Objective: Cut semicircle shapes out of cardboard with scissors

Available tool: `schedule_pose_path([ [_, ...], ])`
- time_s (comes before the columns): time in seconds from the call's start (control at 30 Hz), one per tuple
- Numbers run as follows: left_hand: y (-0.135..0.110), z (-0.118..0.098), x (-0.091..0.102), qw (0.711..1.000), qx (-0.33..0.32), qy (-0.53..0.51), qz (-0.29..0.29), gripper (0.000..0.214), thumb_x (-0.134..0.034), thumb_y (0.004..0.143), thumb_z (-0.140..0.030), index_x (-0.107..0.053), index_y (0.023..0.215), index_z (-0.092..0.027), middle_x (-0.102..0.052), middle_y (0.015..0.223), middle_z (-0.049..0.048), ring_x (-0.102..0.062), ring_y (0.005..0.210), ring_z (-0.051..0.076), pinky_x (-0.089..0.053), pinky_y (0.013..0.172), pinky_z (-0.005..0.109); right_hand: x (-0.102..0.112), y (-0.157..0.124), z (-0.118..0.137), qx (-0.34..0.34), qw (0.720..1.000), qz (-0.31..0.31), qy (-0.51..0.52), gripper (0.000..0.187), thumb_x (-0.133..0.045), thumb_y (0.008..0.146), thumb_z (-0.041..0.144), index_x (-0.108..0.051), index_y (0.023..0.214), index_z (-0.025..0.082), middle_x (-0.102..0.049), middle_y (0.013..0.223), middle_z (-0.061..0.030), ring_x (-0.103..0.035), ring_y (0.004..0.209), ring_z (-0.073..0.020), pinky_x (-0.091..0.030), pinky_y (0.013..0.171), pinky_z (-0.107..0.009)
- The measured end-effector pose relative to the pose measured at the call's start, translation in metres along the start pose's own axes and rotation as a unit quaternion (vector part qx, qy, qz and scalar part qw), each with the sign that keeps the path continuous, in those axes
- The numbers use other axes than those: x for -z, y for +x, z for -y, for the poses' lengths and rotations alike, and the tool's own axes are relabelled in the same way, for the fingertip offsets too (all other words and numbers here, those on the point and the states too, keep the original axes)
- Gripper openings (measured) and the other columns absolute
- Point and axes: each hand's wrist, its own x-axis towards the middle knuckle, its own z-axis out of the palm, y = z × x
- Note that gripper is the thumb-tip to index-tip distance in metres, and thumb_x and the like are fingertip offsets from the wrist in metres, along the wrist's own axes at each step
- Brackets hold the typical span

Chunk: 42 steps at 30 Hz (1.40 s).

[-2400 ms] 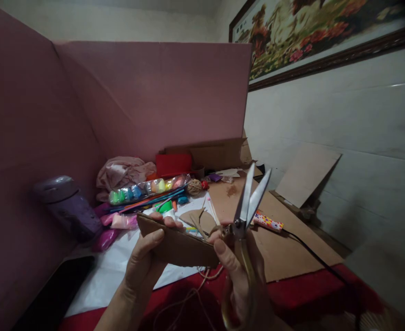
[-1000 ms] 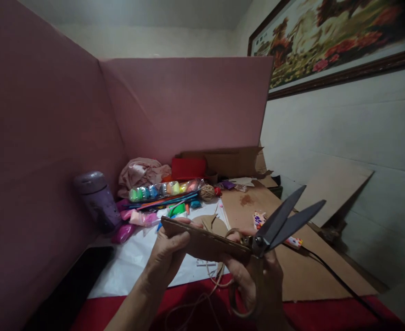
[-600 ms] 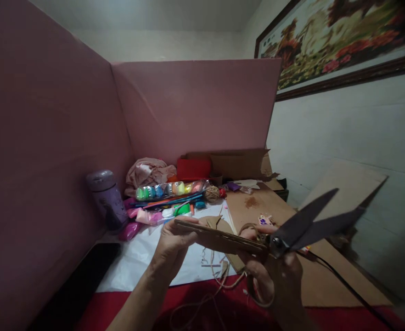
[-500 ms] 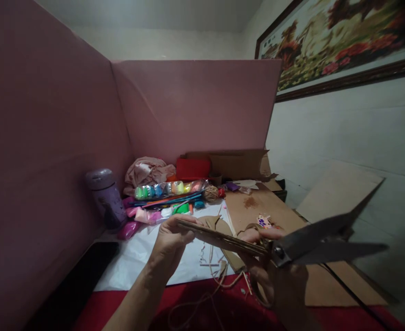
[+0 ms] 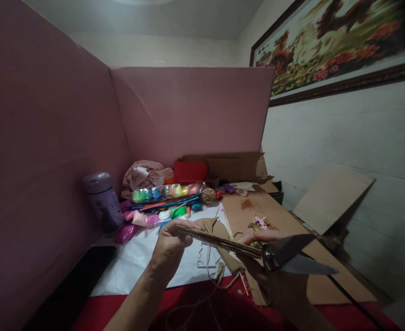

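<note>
My left hand (image 5: 173,241) pinches the left end of a piece of cardboard (image 5: 219,241), thumb below and fingers on top. The cardboard is seen nearly edge-on, slanting down to the right, and looks layered. At its right end my right hand (image 5: 262,257) is closed around a pair of scissors (image 5: 297,257) and also touches the cardboard. The scissor blades stick out to the right, slightly apart, with nothing between them. Part of the handles is hidden by the fingers. Below the cardboard lie a cut brown cardboard shape (image 5: 232,259) and loose string (image 5: 228,286).
A purple bottle (image 5: 104,202) stands at the left by a black flat object (image 5: 81,271). Packs of coloured clay (image 5: 161,192), a twine ball (image 5: 208,196) and a red box (image 5: 190,171) are behind. A large cardboard sheet (image 5: 271,204) covers the right side; another piece (image 5: 329,197) leans on the wall.
The scissors have turned, so their blades look shorter, point lower and reach less far right. My left hand keeps its hold on the cardboard. The view has shifted slightly.
</note>
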Motion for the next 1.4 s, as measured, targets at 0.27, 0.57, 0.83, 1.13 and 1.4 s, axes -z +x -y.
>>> schedule_pose_path([
  [0.27,0.000,0.005,0.000,0.994,0.052,-0.074,-0.064,0.026,-0.082,0.053,-0.023,-0.070,0.075,-0.014,-0.070,0.072,0.0020,-0.062,0.068,0.011,-0.046,0.069,0.019,-0.016,-0.004,-0.007,-0.048,0.987,-0.101,-0.113,0.033,-0.075,0.061,0.025,-0.058,0.088,0.021,-0.068,0.077,-0.0015,-0.065,0.064,-0.0178,-0.054,0.059,-0.028],
  [0.57,-0.008,0.019,-0.010,0.984,0.126,-0.122,-0.037,0.038,-0.073,0.066,-0.019,-0.064,0.103,-0.017,-0.072,0.089,0.0053,-0.065,0.087,0.020,-0.047,0.084,0.031,-0.042,-0.011,-0.004,-0.106,0.981,-0.163,-0.023,0.040,-0.076,0.061,0.029,-0.055,0.094,0.020,-0.066,0.083,-0.0014,-0.065,0.073,-0.0195,-0.055,0.064,-0.030],
  [0.83,-0.006,0.019,-0.016,0.974,0.148,-0.164,-0.047,0.042,-0.051,0.084,-0.041,-0.057,0.117,-0.017,-0.067,0.106,0.0100,-0.059,0.102,0.023,-0.045,0.089,0.035,-0.049,0.002,-0.018,-0.336,0.892,-0.143,0.266,0.037,-0.070,0.067,0.025,-0.056,0.099,0.014,-0.069,0.080,-0.0047,-0.066,0.060,-0.0197,-0.053,0.048,-0.027],
  [1.13,-0.004,0.025,-0.013,0.979,0.144,-0.143,-0.033,0.048,-0.057,0.078,-0.047,-0.061,0.112,-0.012,-0.065,0.109,0.0135,-0.056,0.107,0.026,-0.043,0.092,0.036,-0.049,0.008,-0.018,-0.388,0.868,-0.150,0.271,0.033,-0.069,0.065,0.023,-0.060,0.095,0.012,-0.067,0.062,-0.0023,-0.062,0.047,-0.0186,-0.049,0.040,-0.026],
  [1.4,-0.008,0.034,-0.017,0.976,0.141,-0.137,-0.091,0.041,-0.065,0.076,-0.025,-0.057,0.115,-0.015,-0.069,0.099,0.0089,-0.063,0.093,0.021,-0.048,0.084,0.032,-0.070,-0.013,-0.018,-0.277,0.920,-0.183,0.207,0.039,-0.071,0.065,0.029,-0.054,0.099,0.019,-0.068,0.075,-0.0003,-0.067,0.068,-0.0204,-0.056,0.059,-0.031],
])
